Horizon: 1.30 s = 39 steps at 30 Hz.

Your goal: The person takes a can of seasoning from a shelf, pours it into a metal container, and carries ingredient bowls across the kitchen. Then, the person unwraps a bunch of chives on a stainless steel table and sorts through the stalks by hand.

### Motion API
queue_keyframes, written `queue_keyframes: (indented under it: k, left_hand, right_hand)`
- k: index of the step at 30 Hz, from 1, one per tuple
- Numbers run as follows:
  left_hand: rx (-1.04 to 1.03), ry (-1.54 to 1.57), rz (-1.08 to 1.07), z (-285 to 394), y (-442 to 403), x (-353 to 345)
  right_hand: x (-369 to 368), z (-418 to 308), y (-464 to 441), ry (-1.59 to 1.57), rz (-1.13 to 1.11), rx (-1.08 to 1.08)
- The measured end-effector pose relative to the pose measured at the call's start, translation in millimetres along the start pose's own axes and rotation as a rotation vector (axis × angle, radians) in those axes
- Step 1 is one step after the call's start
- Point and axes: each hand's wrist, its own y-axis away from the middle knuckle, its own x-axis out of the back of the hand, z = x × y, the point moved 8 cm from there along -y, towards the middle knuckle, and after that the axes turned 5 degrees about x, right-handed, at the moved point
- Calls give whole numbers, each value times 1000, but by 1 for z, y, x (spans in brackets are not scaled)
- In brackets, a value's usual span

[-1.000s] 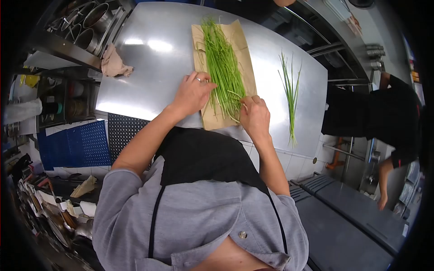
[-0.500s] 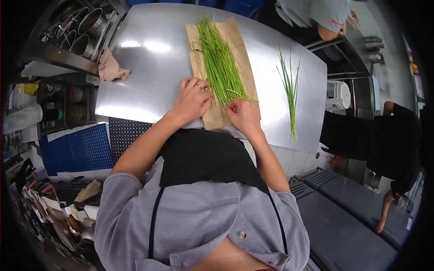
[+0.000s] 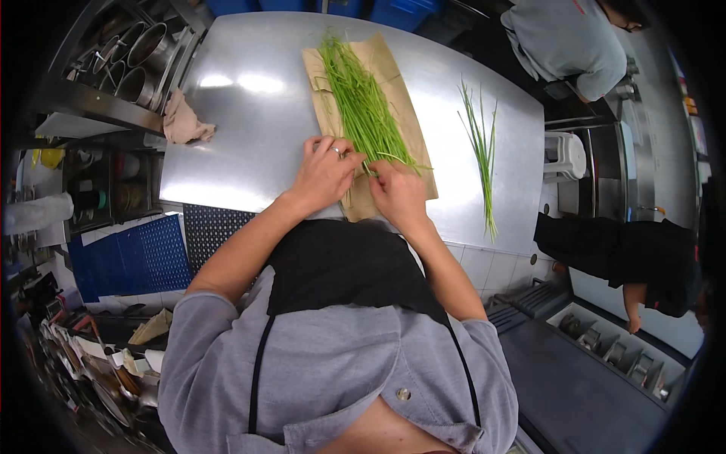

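Observation:
A heap of long green chives (image 3: 367, 106) lies lengthwise on a sheet of brown paper (image 3: 408, 113) on the steel table. At the near end of the heap, my left hand (image 3: 327, 172) is closed, its fingers bent around the chive ends. Close beside it, my right hand (image 3: 398, 195) pinches at the same ends, the fingertips of both hands almost meeting. Which stalks each hand grips is partly hidden by the fingers. Off to the right, a small separate bunch of chives (image 3: 485, 163) rests directly on the metal.
A crumpled cloth (image 3: 185, 121) lies at the steel table's (image 3: 249, 129) left edge. Pots (image 3: 147, 47) stand on a rack at upper left. One person (image 3: 567, 45) is at upper right; another (image 3: 650, 253) leans over an open refrigerated counter (image 3: 612, 348) with containers. White stools (image 3: 563, 157) stand beside the table.
My right hand has moved left, closer to my left hand. The person at upper right has shifted further into view. At lower right the counter's lid has been opened, showing containers.

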Motion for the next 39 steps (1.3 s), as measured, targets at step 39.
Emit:
queue_keyframes:
  k: [39]
  left_hand:
    - [107,-55,16,-19,6,0]
  right_hand:
    - [-35,21,-48,77,-122,-223]
